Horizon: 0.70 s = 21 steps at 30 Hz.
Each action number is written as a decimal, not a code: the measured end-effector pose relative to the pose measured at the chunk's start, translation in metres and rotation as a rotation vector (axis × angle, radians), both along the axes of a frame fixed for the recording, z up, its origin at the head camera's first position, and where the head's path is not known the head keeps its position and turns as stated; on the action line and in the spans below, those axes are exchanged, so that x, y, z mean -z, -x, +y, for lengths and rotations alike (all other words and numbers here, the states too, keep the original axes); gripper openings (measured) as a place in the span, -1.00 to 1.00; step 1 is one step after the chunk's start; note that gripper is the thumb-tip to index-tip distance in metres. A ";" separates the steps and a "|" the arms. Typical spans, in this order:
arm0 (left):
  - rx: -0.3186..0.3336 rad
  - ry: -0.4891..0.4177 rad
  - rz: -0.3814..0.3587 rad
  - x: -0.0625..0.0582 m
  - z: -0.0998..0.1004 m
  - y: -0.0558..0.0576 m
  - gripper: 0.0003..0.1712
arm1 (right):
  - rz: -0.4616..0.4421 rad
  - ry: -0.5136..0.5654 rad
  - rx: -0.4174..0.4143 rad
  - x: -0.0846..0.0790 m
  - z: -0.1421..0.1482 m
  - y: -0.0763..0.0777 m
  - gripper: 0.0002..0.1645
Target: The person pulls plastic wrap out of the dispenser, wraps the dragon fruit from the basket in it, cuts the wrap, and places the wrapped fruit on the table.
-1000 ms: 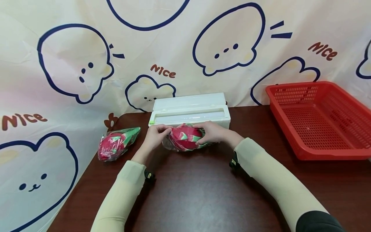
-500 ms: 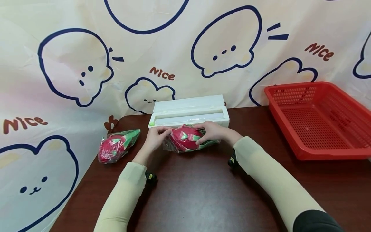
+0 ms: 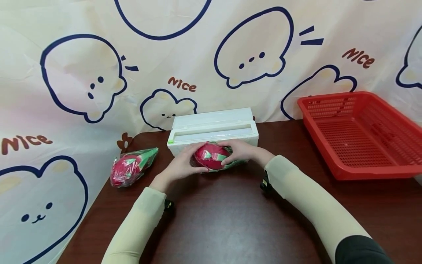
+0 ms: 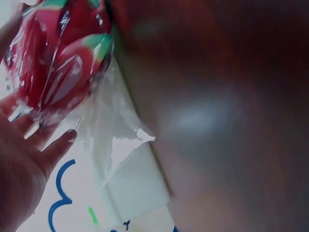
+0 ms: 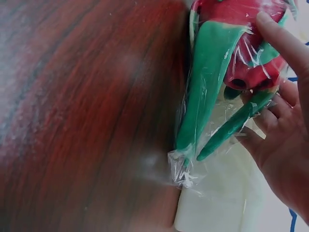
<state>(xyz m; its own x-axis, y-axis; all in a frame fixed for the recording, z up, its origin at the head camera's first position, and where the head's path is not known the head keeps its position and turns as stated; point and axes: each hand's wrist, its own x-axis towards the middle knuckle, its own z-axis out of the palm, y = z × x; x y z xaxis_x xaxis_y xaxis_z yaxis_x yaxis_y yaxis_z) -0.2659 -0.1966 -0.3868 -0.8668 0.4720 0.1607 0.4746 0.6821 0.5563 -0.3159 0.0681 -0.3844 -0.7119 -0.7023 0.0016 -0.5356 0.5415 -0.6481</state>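
Note:
A red dragon fruit (image 3: 211, 157) with green scales, wrapped in clear plastic film, is at mid-table in front of the white box (image 3: 184, 146). The left hand (image 3: 179, 165) cups its left end, with fingers along the top and thumb at the lower front. On the opposite end, the right hand (image 3: 244, 151) grips the fruit, thumb in front and fingers behind. A loose flap of film (image 4: 116, 140) hangs from the wrapped fruit in the left wrist view. Bunched film (image 5: 186, 169) covers the tips of the long green scales in the right wrist view.
Another film-wrapped dragon fruit (image 3: 130, 167) lies at the table's left edge. The box's lid (image 3: 212, 117) stands raised against the patterned cloth (image 3: 257, 99), showing a roll inside. A red plastic basket (image 3: 379, 172) sits at the right on the brown table (image 3: 224, 220).
The left hand has gone from pinching film at the fruit's left end to spreading around that end, thumb now at the lower front. The right hand keeps its hold.

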 end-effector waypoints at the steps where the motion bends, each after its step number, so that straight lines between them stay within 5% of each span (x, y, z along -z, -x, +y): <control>1: -0.001 0.005 0.007 0.001 0.002 0.000 0.03 | 0.007 0.000 -0.009 0.000 0.000 0.000 0.00; 10: -0.073 -0.035 0.065 0.003 0.012 -0.002 0.01 | 0.038 0.006 -0.015 -0.007 0.010 -0.005 0.02; 21: -0.117 -0.122 -0.011 0.000 0.009 -0.004 -0.14 | 0.045 0.041 -0.016 -0.013 -0.003 -0.011 0.05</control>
<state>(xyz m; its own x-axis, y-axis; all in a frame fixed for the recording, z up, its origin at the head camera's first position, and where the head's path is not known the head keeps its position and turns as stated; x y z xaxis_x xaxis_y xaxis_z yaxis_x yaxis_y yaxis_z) -0.2616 -0.1876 -0.3869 -0.9166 0.3458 0.2008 0.3896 0.6592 0.6432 -0.3050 0.0655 -0.3714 -0.6989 -0.7125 0.0625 -0.5734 0.5060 -0.6443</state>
